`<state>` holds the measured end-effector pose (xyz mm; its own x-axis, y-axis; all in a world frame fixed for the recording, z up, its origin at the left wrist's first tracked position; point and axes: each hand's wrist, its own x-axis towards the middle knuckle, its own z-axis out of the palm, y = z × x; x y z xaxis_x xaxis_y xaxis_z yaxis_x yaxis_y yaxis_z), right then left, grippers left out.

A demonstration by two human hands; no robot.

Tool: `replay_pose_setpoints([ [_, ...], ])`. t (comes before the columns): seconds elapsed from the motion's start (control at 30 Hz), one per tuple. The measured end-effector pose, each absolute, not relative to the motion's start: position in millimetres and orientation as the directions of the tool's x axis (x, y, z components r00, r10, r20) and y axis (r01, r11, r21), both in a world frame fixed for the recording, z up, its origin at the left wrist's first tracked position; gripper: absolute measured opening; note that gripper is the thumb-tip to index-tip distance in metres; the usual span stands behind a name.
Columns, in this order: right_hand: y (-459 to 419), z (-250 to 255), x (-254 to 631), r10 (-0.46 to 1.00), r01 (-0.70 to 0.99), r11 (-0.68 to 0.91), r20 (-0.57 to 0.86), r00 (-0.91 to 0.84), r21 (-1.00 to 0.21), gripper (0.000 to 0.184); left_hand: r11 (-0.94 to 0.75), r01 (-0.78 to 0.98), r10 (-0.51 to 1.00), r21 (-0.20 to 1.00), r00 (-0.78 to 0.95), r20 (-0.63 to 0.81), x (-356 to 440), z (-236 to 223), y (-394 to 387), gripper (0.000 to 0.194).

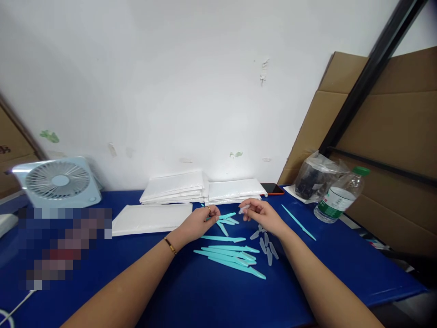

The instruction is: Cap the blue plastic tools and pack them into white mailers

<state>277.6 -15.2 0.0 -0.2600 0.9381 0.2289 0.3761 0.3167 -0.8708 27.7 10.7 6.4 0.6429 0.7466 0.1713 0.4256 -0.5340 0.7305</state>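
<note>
My left hand (207,219) pinches a turquoise eyebrow razor (227,215), its blade end pointing right. Other razors fan out just under it; I cannot tell whether they are in the hand too. Between the fingertips of my right hand (261,213) is a small translucent blade cap (243,209), held apart from the razor. Several loose caps (269,256) lie on the table below that hand. Nearer to me a group of turquoise razors (235,260) lies roughly side by side. One single razor (299,222) rests to the right of my right forearm.
White padded envelopes (174,187) are stacked against the wall, with one more envelope (153,218) in front. A phone (273,189), a bagged dark item (312,177) and a bottle (339,196) stand back right. A fan (60,181) is at left on the blue table (191,296).
</note>
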Motion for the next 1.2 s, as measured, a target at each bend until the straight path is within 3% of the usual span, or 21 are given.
replay_pose_setpoints([
  [0.13,-17.9,2.1,271.9,0.922,0.285,0.334,0.25,-0.296,-0.898,0.022,-0.588,0.439,0.732,0.679,0.645,0.217,27.7,9.4,10.5,0.021],
  [0.7,-23.5,7.6,269.0,0.925,0.369,0.36,0.277,-0.259,-0.857,0.016,-0.592,0.475,0.746,0.651,0.628,0.219,28.6,11.8,9.9,0.021],
  [0.87,-23.6,7.8,267.0,0.917,0.354,0.381,0.301,-0.261,-0.854,0.017,-0.596,0.481,0.744,0.643,0.632,0.216,28.0,11.3,10.2,0.019],
  [1.03,-22.1,-2.8,258.5,0.916,0.284,0.333,0.237,-0.324,-0.899,0.025,-0.621,0.479,0.739,0.62,0.622,0.259,33.1,13.5,4.4,0.018],
  [1.1,-22.0,-5.4,257.5,0.92,0.325,0.326,0.22,-0.323,-0.888,0.027,-0.641,0.473,0.725,0.604,0.633,0.273,34.6,13.2,2.9,0.019],
  [1.2,-21.9,-5.1,259.8,0.917,0.502,0.386,0.26,-0.304,-0.774,0.025,-0.696,0.478,0.684,0.535,0.67,0.29,32.1,9.3,5.6,0.02],
])
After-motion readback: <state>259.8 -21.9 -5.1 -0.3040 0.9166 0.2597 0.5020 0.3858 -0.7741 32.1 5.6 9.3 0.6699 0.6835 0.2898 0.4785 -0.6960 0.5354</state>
